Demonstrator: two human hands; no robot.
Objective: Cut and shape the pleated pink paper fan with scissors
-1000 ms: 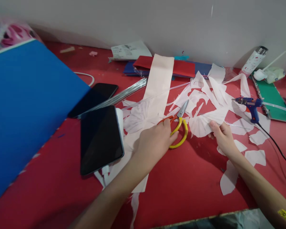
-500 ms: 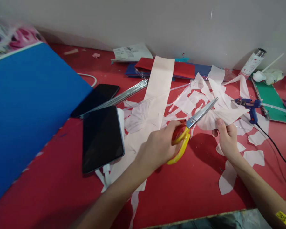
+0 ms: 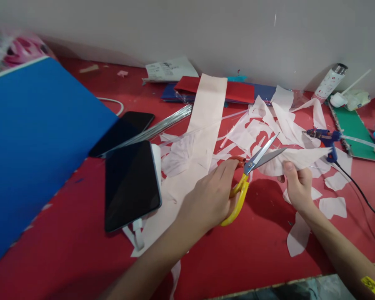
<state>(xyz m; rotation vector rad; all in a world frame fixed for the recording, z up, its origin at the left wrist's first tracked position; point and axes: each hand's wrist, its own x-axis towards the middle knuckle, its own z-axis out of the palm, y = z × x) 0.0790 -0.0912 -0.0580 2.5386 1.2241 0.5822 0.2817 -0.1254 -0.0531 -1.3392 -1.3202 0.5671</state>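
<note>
Glue gun beyond right hand, which pinches paper piece; left hand grips scissors, blades parted at paper edge.

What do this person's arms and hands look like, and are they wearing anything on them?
Both forearms are bare, with no sleeves in view. The left hand and right hand wear no gloves, and no rings or watch show. A small yellow tag with dark print lies on the right forearm near the picture's edge.

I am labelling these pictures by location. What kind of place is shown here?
Probably a craft worktable against a wall: the left hand holds scissors, pale paper scraps litter the red table, and a glue gun lies nearby.
</note>
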